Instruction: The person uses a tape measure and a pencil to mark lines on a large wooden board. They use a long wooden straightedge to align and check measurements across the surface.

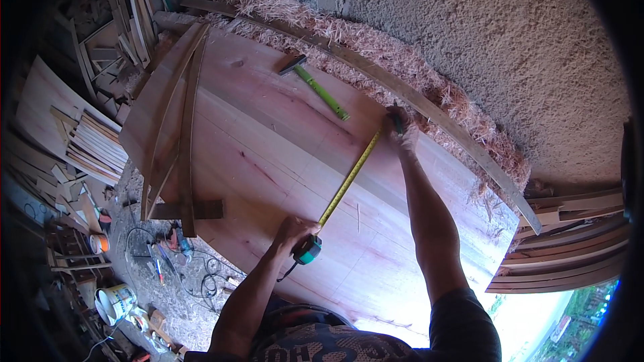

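My left hand [295, 230] is closed on a green and black tape measure [307, 251], at the near side of a large panel of joined pale and reddish boards [268, 161]. From its case the yellow blade [349, 178] runs straight across the boards toward the far edge. Beside the blade's far end, my right hand [405, 137] is closed on a slim dark pen-like tool [396, 114]; its exact kind is unclear. Thin lines cross the wood. A hammer with a lime-green handle [322, 94] lies on the panel, to the left of my right hand.
Long thin wooden strips [184, 141] rest across the panel's left end. One long batten [416, 97] lies along its far side, before heaped wood shavings [268, 0] and a rough wall [496, 47]. Curved boards [570, 248] stack at right. A white bucket [115, 303] and cables stand lower left.
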Demonstrator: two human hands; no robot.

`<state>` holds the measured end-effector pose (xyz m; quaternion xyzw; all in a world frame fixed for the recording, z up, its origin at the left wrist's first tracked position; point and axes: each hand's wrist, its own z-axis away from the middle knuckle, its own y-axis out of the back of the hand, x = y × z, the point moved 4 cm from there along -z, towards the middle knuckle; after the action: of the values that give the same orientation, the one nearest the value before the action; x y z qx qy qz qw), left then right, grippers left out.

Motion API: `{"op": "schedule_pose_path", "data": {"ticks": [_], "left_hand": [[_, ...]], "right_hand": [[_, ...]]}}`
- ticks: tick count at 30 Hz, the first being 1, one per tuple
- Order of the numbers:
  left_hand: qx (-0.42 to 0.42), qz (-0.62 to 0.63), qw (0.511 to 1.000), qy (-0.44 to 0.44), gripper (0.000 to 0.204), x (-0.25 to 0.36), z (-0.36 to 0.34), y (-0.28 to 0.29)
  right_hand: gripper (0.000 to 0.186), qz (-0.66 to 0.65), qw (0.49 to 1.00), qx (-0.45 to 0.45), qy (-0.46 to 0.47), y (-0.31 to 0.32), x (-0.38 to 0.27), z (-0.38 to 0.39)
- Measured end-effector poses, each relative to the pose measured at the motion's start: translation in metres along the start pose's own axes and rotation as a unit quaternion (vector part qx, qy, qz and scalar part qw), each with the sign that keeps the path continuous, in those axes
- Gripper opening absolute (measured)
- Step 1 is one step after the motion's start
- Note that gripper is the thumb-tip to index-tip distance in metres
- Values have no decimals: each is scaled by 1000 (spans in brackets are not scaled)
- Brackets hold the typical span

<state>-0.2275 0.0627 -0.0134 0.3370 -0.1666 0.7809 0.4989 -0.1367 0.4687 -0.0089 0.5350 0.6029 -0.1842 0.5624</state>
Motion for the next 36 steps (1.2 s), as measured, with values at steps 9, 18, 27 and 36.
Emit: {"op": "schedule_pose_path", "data": {"ticks": [9,18,27,36], "left_hand": [[-9,-37,999,31,16,2,-2,0],[10,-18,998,63,21,0,1,-1],[5,-62,998,30,19,15,7,2],[-1,-10,1000,13,17,24,17,-1]], "right_hand": [[31,25,1000,-8,13,2,-6,1],[33,83,994,69,-1,14,-50,14],[43,17,999,22,-27,13,-81,74],[56,18,997,-43,-63,17,-100,110]]}}
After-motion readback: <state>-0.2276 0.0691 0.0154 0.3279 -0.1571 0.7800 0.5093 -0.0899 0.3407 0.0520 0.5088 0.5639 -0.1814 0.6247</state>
